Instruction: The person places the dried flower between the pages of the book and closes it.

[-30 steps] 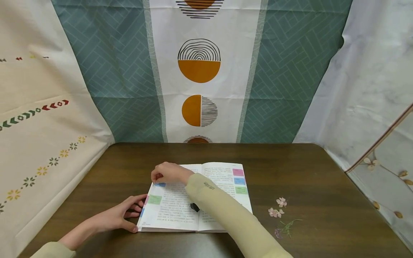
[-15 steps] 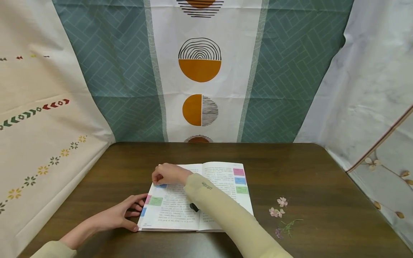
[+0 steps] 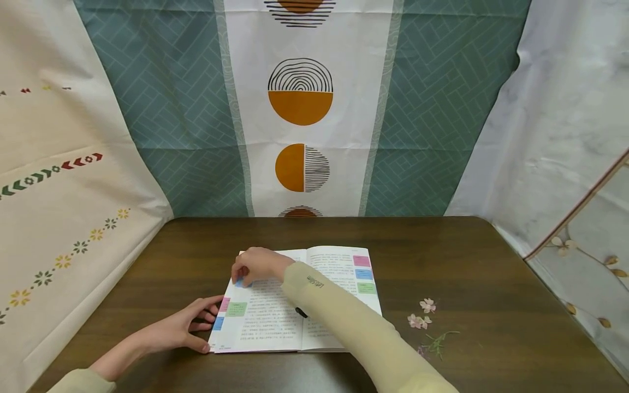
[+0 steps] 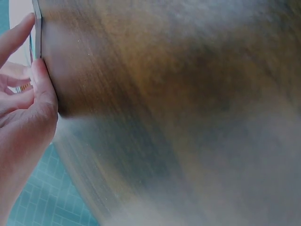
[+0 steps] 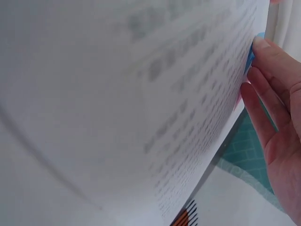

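Shifted a little inward at its outer edge since half a second ago, the left page [image 3: 272, 322] of an open book [image 3: 329, 265] now uncovers more of a pink tab [image 3: 225, 304] and a blue tab [image 3: 218, 323] beneath it; both hands stay nearly where they were. Behind everything hangs a green and white cloth [image 3: 162, 109] printed with orange half circles, with a cream cloth [image 3: 69, 180] to the left and a white cloth [image 3: 555, 136] to the right. Below is a dark wooden table [image 3: 467, 262]. On it the book lies flat between and under the hands. A pale yellow sleeve [image 3: 354, 327] crosses it, leading to the right hand [image 3: 260, 263], whose thumb and fingers pinch the left page's outer edge at another blue tab [image 5: 249, 59]. The left hand [image 3: 189, 327], loosely spread, touches the book's near left corner and edge. Well to the right of the book lie pink flowers [image 3: 418, 321] and a green sprig [image 3: 436, 343]. Green tabs [image 3: 237, 309] mark both pages, and the right page also bears pink and blue ones. Their print, like the page text, is too small or blurred to read. Dark lettering on the sleeve seems to say "Let's Slim".
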The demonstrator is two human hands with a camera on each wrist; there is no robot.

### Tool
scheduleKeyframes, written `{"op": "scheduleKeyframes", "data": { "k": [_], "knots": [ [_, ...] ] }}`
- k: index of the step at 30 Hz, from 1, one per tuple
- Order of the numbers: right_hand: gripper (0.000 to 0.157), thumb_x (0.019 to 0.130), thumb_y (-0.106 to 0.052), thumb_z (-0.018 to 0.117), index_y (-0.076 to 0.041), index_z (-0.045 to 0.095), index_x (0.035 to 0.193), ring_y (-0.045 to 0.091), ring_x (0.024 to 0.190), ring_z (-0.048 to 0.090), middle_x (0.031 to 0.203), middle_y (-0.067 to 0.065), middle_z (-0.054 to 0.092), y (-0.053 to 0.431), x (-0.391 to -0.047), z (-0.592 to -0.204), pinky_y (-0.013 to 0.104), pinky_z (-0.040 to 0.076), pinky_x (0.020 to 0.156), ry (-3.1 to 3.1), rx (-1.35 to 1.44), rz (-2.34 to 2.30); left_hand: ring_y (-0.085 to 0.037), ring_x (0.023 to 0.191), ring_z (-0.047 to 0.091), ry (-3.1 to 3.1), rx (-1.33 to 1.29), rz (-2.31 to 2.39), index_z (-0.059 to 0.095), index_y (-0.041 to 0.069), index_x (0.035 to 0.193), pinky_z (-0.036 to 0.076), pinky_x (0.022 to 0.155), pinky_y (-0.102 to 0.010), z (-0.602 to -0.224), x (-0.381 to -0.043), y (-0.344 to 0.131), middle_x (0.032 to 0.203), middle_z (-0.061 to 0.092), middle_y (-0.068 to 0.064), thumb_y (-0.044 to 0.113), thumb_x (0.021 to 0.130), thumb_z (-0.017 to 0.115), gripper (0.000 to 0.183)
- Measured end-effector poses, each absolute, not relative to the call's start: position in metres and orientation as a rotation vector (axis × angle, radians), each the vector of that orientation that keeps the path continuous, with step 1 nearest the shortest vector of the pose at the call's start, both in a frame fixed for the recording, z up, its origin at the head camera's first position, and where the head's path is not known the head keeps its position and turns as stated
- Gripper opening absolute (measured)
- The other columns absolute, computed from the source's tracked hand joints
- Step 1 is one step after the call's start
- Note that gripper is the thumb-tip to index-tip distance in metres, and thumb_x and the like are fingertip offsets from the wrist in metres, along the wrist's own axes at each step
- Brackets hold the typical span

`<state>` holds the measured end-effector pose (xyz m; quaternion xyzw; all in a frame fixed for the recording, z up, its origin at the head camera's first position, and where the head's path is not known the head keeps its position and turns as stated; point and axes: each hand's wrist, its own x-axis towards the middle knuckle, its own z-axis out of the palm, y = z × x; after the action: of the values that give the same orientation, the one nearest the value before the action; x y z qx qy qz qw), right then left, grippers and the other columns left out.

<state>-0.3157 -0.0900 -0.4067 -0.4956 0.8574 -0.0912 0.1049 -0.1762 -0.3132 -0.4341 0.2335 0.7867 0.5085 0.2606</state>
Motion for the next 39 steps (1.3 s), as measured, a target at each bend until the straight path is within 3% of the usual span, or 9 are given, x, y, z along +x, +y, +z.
{"op": "scheduleKeyframes", "data": {
  "k": [11, 25, 39],
  "knots": [
    [0.036, 0.090, -0.029, 0.073, -0.028, 0.070, 0.125, 0.004, 0.122, 0.058, 0.130, -0.011, 0.065, -0.080, -0.312, -0.404, 0.017, 0.041, 0.106, 2.504, -1.501, -0.188, 0.003, 0.104, 0.044, 2.237, 0.582, 1.360, 0.017, -0.010, 0.151, 0.046, 0.089, -0.010, -0.435, -0.175, -0.307, 0.128, 0.036, -0.024, 0.013, 0.088, 0.073, 0.088],
    [0.041, 0.092, -0.029, 0.071, -0.029, 0.064, 0.132, 0.008, 0.128, 0.052, 0.141, -0.005, 0.056, -0.075, -0.312, -0.405, 0.019, 0.039, 0.109, 2.473, -1.467, -0.193, 0.002, 0.096, 0.044, 2.413, 0.555, 1.309, 0.027, -0.010, 0.146, 0.049, 0.081, -0.016, -0.438, -0.173, -0.296, 0.117, 0.044, -0.017, 0.016, 0.083, 0.080, 0.087],
    [0.051, 0.091, -0.030, 0.071, -0.030, 0.056, 0.140, 0.009, 0.135, 0.050, 0.144, -0.007, 0.055, -0.066, -0.308, -0.397, 0.023, 0.036, 0.114, 2.509, -1.427, -0.132, 0.002, 0.094, 0.042, 2.428, 0.557, 1.305, 0.026, -0.012, 0.147, 0.049, 0.079, -0.017, -0.440, -0.173, -0.295, 0.115, 0.041, -0.017, 0.015, 0.082, 0.080, 0.089]
  ]
}}
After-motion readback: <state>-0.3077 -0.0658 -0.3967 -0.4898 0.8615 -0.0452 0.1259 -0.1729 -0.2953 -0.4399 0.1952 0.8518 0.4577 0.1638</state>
